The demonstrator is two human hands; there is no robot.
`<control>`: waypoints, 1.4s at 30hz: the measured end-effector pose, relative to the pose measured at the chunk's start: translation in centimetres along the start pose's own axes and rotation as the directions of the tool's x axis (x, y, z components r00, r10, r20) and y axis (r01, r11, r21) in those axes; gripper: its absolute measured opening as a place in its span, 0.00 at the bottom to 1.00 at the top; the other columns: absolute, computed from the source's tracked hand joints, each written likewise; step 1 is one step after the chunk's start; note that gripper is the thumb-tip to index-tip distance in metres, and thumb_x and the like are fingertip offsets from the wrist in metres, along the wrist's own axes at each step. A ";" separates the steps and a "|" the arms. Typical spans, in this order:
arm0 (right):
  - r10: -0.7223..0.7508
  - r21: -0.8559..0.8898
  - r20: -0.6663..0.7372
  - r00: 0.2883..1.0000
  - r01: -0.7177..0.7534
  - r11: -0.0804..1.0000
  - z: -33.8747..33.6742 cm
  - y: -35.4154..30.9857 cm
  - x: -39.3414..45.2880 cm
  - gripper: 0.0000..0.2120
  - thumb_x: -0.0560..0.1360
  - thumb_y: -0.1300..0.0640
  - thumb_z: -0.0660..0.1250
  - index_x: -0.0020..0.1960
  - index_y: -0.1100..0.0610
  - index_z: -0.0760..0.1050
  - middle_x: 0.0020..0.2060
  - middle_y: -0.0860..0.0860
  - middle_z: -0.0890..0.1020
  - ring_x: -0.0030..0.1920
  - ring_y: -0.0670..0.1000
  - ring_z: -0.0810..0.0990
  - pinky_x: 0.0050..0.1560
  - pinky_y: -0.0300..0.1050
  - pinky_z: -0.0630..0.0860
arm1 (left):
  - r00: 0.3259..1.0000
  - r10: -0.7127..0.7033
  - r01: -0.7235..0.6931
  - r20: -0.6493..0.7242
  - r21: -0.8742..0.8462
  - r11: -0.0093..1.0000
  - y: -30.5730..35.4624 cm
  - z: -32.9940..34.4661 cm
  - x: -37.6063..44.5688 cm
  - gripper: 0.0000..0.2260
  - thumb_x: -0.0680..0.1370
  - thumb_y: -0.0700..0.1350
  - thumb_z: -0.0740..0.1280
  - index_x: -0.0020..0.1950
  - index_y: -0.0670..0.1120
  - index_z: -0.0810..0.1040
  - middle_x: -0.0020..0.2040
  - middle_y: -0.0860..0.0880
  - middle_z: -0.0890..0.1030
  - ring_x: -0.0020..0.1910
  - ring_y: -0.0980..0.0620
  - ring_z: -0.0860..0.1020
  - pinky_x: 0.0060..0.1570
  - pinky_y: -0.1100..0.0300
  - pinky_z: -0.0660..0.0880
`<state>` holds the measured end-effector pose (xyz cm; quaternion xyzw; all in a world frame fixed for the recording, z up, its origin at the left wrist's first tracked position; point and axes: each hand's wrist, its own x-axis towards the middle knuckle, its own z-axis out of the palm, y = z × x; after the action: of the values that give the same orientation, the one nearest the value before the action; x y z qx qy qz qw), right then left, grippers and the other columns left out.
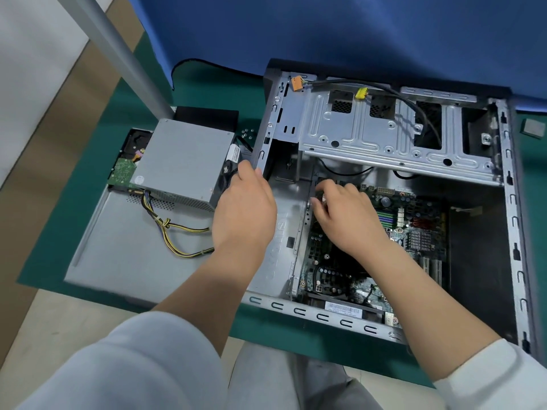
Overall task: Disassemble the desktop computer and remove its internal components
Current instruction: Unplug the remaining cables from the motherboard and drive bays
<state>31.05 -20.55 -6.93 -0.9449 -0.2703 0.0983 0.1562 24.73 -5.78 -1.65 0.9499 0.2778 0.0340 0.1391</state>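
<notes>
The open grey computer case (509, 220) lies on its side on a green mat. A green motherboard (414, 232) sits on its floor, and a metal drive cage (370, 134) spans its far half. My left hand (245, 208) grips the case's left wall edge, thumb and fingers curled over it. Inside the case, my right hand (343, 214) reaches to the motherboard's upper left corner with its fingers curled down on a small pale part; what they pinch is mostly hidden. A grey power supply (183, 161) with yellow and black wires (177, 235) rests outside on the removed side panel (133, 255).
A hard drive (127, 167) with a green circuit board lies partly under the power supply. Several screws (247, 134) sit on the mat behind it. Loose cables with orange (297, 83) and yellow (361, 93) plugs hang over the cage. A small grey block (533, 127) lies far right. A grey pole (118, 51) slants at left.
</notes>
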 end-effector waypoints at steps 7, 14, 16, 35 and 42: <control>-0.013 0.088 0.008 1.000 0.012 0.996 0.1 0.1 0.1 0.10 0.78 0.55 0.56 0.58 0.55 0.68 0.48 0.51 0.78 0.46 0.52 0.67 0.46 0.47 0.63 | 1.000 -0.023 0.023 -0.001 -0.014 1.000 0.0 0.1 0.1 0.14 0.83 0.46 0.46 0.60 0.40 0.66 0.48 0.41 0.78 0.36 0.44 0.72 0.28 0.59 0.58; -0.022 0.069 -0.003 1.000 0.022 0.997 0.2 0.3 0.1 0.10 0.80 0.55 0.55 0.58 0.56 0.68 0.41 0.51 0.77 0.47 0.55 0.71 0.45 0.48 0.63 | 1.000 -0.021 0.021 -0.013 -0.013 1.000 -0.2 0.2 0.2 0.14 0.83 0.46 0.47 0.59 0.40 0.66 0.46 0.42 0.78 0.34 0.46 0.69 0.29 0.59 0.58; -0.012 0.083 -0.011 1.000 0.013 0.996 0.2 0.4 0.2 0.11 0.79 0.55 0.56 0.60 0.56 0.67 0.46 0.51 0.77 0.48 0.52 0.68 0.46 0.48 0.63 | 1.000 -0.020 0.020 -0.012 -0.019 1.000 -0.2 0.2 0.2 0.14 0.83 0.46 0.47 0.59 0.40 0.66 0.46 0.42 0.78 0.34 0.46 0.69 0.29 0.59 0.58; -0.015 -0.029 0.013 1.000 0.015 0.999 -0.2 0.4 0.0 0.11 0.81 0.50 0.53 0.57 0.53 0.70 0.39 0.48 0.78 0.48 0.55 0.73 0.52 0.51 0.62 | 1.000 -0.006 0.006 -0.014 -0.003 1.000 0.0 0.1 0.1 0.14 0.84 0.46 0.47 0.59 0.39 0.67 0.47 0.40 0.78 0.41 0.39 0.77 0.33 0.56 0.61; 0.000 0.012 0.025 1.000 0.000 1.000 -0.3 0.2 0.1 0.11 0.79 0.52 0.55 0.59 0.53 0.69 0.49 0.50 0.80 0.53 0.56 0.71 0.54 0.51 0.62 | 1.000 -0.003 0.003 -0.013 -0.008 1.000 -0.1 0.1 0.0 0.14 0.84 0.46 0.47 0.59 0.39 0.66 0.46 0.40 0.78 0.40 0.39 0.77 0.32 0.56 0.61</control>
<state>31.30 -20.76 -6.77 -0.9427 -0.2715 0.1117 0.1583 24.73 -5.72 -1.77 0.9487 0.2798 0.0413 0.1411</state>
